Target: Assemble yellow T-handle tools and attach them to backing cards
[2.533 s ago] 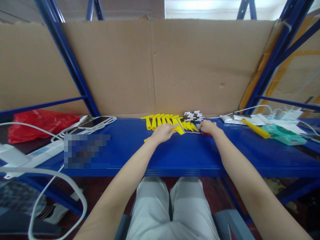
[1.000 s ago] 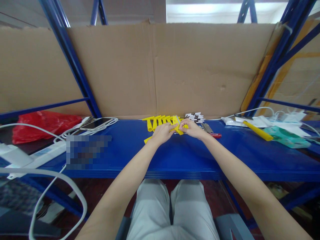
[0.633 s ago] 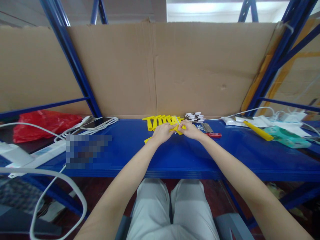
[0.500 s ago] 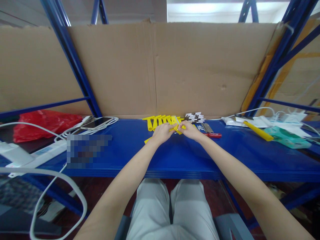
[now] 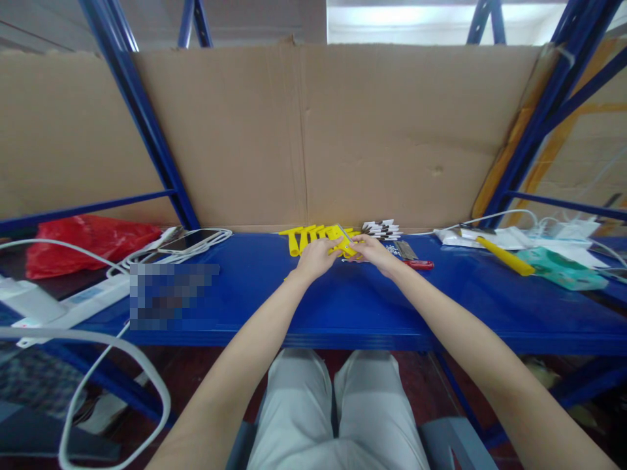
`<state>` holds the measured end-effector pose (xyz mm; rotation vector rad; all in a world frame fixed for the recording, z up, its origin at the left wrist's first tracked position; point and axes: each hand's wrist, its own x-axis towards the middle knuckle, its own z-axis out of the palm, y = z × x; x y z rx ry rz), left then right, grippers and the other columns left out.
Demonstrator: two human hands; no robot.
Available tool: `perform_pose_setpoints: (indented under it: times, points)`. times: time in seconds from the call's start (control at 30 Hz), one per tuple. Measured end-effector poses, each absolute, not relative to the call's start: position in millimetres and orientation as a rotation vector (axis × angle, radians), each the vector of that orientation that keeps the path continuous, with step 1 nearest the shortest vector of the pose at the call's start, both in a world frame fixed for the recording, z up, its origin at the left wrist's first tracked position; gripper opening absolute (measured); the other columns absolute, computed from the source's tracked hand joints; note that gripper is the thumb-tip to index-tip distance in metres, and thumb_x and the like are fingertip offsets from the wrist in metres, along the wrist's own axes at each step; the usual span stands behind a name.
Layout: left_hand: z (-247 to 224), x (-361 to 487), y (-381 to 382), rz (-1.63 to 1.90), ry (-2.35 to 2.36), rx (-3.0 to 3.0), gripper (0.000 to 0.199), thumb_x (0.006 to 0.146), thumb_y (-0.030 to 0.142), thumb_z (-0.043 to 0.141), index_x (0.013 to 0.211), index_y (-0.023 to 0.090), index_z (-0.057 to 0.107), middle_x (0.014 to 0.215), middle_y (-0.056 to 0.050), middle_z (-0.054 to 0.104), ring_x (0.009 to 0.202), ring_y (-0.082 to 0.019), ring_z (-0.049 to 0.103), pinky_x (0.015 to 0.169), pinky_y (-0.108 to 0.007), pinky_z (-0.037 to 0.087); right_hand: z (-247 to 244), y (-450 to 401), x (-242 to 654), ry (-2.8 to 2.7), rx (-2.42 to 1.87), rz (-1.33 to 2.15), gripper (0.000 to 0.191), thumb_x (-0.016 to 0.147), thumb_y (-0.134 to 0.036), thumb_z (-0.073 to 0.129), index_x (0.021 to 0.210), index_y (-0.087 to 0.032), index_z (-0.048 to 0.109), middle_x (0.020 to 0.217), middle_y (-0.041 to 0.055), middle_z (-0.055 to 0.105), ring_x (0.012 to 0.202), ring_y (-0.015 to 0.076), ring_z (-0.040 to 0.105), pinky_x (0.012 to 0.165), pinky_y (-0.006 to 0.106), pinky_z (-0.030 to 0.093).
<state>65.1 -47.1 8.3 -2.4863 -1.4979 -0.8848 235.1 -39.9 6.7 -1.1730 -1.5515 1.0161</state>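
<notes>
Both hands meet at the back middle of the blue table [image 5: 313, 313]. My left hand [image 5: 317, 258] is closed on the left side of a yellow tool [image 5: 345, 242] with a flat, wide head. The fingers of my right hand [image 5: 371, 251] grip its right side. Behind my left hand lies a row of several yellow tools [image 5: 304, 236] with tube-like handles. Small white and dark pieces [image 5: 382, 229] are stacked behind my right hand. A red screwdriver [image 5: 420, 265] and a small packet [image 5: 400, 250] lie just right of it.
On the left are a red plastic bag [image 5: 88, 241], a phone [image 5: 191, 241], white cables and a power strip [image 5: 93, 301]. A yellow handle [image 5: 507, 256] and a green packet [image 5: 563, 269] lie on the right. Cardboard [image 5: 367, 137] stands behind.
The yellow tool has turned, and its flat face shows more between my hands. My right fingers have shifted slightly around its side. My left forearm now covers more of the yellow piece beside it.
</notes>
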Motion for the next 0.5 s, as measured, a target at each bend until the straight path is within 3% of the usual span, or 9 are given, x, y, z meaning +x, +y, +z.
perform_pose_setpoints:
  times: [0.1,0.2,0.37,0.5]
  points:
    - [7.7,64.3,-45.8,-0.925,-1.494,-2.508,0.038,0.088,0.026,0.058,0.125,0.024,0.063,0.112,-0.009,0.071,0.104,-0.022,0.065,0.092,-0.037,0.048,14.4,-48.6,234.9,-1.582,-1.163,1.224,0.011,0.087,-0.015,0.049,0.077,-0.018,0.052,0.060,0.0014,0.065,0.047,0.0106,0.057,0.052,0.022,0.045]
    - [7.9,64.2,-46.7,-0.919,-1.486,-2.529,0.036,0.088,0.025,0.058,0.123,0.021,0.065,0.113,-0.011,0.071,0.104,-0.024,0.066,0.091,-0.038,0.049,16.5,-50.6,234.3,-1.562,-1.155,1.208,0.019,0.086,-0.010,0.049,0.069,-0.017,0.051,0.051,0.0005,0.062,0.038,0.0080,0.051,0.045,0.019,0.040]
    - [8.0,61.8,-47.1,-0.935,-1.277,-2.635,0.045,0.086,0.014,0.057,0.128,0.028,0.060,0.120,-0.006,0.068,0.108,-0.020,0.063,0.093,-0.035,0.048,17.7,-48.4,235.5,-1.510,-1.168,1.161,0.024,0.086,-0.007,0.048,0.065,-0.018,0.047,0.046,-0.0023,0.059,0.033,0.0056,0.045,0.039,0.016,0.034]
    - [6.5,59.1,-44.3,-0.874,-1.197,-2.680,0.044,0.088,0.012,0.052,0.127,0.029,0.061,0.113,-0.007,0.070,0.101,-0.020,0.065,0.090,-0.036,0.049,16.9,-47.3,236.6,-1.501,-1.135,1.153,0.022,0.084,-0.008,0.051,0.065,-0.018,0.047,0.045,-0.0031,0.057,0.033,0.0053,0.043,0.037,0.016,0.031]
